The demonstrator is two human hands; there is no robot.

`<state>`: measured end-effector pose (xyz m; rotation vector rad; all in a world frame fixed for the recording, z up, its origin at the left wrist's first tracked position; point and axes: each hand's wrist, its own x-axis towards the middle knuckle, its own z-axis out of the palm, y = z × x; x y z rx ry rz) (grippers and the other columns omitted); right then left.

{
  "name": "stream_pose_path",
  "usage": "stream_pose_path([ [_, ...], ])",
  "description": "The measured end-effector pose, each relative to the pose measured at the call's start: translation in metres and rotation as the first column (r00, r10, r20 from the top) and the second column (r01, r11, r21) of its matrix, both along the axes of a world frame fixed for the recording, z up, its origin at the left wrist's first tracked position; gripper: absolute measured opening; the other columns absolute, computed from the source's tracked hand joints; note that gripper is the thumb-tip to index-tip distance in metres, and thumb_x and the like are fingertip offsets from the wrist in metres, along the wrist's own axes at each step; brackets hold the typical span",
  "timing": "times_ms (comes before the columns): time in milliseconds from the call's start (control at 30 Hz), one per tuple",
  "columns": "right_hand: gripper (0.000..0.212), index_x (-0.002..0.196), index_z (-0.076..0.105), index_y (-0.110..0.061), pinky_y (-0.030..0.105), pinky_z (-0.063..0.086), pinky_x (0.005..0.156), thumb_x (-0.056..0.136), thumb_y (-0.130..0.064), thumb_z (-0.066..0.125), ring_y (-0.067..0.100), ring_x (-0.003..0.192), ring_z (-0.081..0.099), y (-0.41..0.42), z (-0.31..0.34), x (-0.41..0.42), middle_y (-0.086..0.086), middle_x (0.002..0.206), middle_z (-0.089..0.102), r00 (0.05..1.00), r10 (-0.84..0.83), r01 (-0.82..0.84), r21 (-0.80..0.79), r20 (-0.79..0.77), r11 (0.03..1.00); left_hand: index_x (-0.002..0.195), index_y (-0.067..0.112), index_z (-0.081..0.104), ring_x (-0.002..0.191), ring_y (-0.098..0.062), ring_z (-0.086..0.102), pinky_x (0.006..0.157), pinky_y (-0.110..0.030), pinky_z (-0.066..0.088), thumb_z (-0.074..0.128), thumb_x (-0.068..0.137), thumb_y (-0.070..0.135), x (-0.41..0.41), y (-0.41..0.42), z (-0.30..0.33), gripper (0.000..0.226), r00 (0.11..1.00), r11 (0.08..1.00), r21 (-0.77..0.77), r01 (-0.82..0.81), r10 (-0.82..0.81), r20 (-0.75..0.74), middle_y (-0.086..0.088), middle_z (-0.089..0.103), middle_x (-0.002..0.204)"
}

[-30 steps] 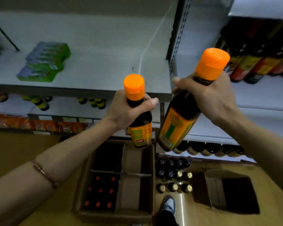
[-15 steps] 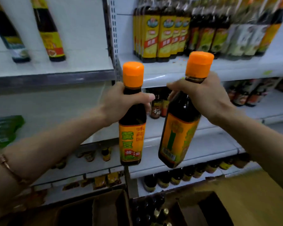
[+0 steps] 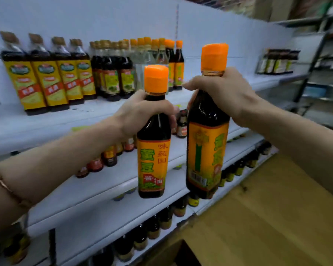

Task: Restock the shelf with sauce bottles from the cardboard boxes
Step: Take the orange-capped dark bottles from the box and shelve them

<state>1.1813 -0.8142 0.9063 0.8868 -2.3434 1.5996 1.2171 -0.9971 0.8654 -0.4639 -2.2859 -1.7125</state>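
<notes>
In front of the white shelves (image 3: 96,120), held up in mid-air: two dark sauce bottles with orange caps, side by side and just apart. Left hand (image 3: 140,112) wrapped round the neck and shoulder of the left bottle (image 3: 153,150), fingers (image 3: 173,120) curled tight round the far side, thumb across the near side just under the cap. Right hand (image 3: 225,93) gripping the neck of the right bottle (image 3: 207,154) just below its cap, fingers hidden behind the glass, thumb (image 3: 190,85) pointing left. Right bottle held a little higher and nearer, tilted slightly. A thin bracelet (image 3: 0,181) on the left wrist.

Behind the hands, on the upper shelf: a row of yellow-labelled bottles (image 3: 52,77) at far left, then dark bottles with green labels (image 3: 113,77), pale clear ones, and two orange-capped bottles (image 3: 176,66) like those in hand at the right end of the row. Small dark jars (image 3: 182,123) on the shelf below, more short bottles (image 3: 161,221) on the lowest tiers. A further group of bottles (image 3: 277,61) far right on the upper shelf. Wooden floor (image 3: 267,217) near right; grey racking (image 3: 323,73) at far right, blurred.

On the left bottle's orange label, Chinese characters: 味苑园 in red, 黄豆 in green, 酱油 beneath. On the right bottle, a green stripe, partly turned green characters and a barcode; other labels too blurred to read.
</notes>
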Motion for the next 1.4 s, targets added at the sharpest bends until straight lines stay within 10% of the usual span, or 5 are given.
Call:
stream_pose_path([
  [333,0.055,0.092,0.055,0.013,0.056,0.050,0.086,0.078,-0.038,0.073,0.047,0.090,0.062,0.158,0.007,-0.096,0.034,0.104,0.063,0.979,-0.206,0.206,0.012,-0.004,0.978,0.070,-0.007,0.065,0.072,-0.034,0.068,0.079,-0.042,0.055,0.067,0.069,0.024,-0.126,0.152,-0.009,0.031,0.989,0.990,-0.027,0.141,-0.140,0.045,-0.021,0.070,0.076],
  [767,0.058,0.089,0.055,0.014,0.053,0.052,0.084,0.076,-0.039,0.075,0.044,0.083,0.065,0.220,0.011,-0.274,0.034,0.096,0.063,0.972,-0.230,0.231,0.015,-0.047,0.973,0.074,-0.009,0.066,0.079,-0.041,0.067,0.081,-0.041,0.056,0.067,0.070,0.025,-0.314,0.218,0.019,0.034,0.984,0.983,-0.051,0.177,-0.178,-0.008,-0.026,0.070,0.081],
  [1167,0.070,0.096,0.058,0.016,0.057,0.051,0.087,0.068,-0.047,0.070,0.045,0.089,0.064,0.160,0.044,-0.441,0.030,0.095,0.067,0.993,0.086,-0.085,0.014,-0.086,0.996,0.063,0.007,0.070,0.072,-0.035,0.068,0.073,-0.038,0.054,0.072,0.056,0.033,-0.426,0.167,0.043,0.027,0.992,0.995,0.006,-0.101,0.101,-0.077,-0.019,0.069,0.074],
  [1400,0.042,0.090,0.065,0.011,0.051,0.052,0.091,0.077,-0.029,0.071,0.039,0.086,0.068,0.107,0.052,-0.520,0.019,0.085,0.073,0.934,0.354,-0.356,-0.042,-0.056,0.934,0.065,0.001,0.068,0.067,-0.035,0.066,0.069,-0.036,0.056,0.072,0.055,0.029,-0.453,0.134,0.049,0.031,0.942,0.947,0.048,-0.317,0.320,-0.098,-0.021,0.067,0.072],
])
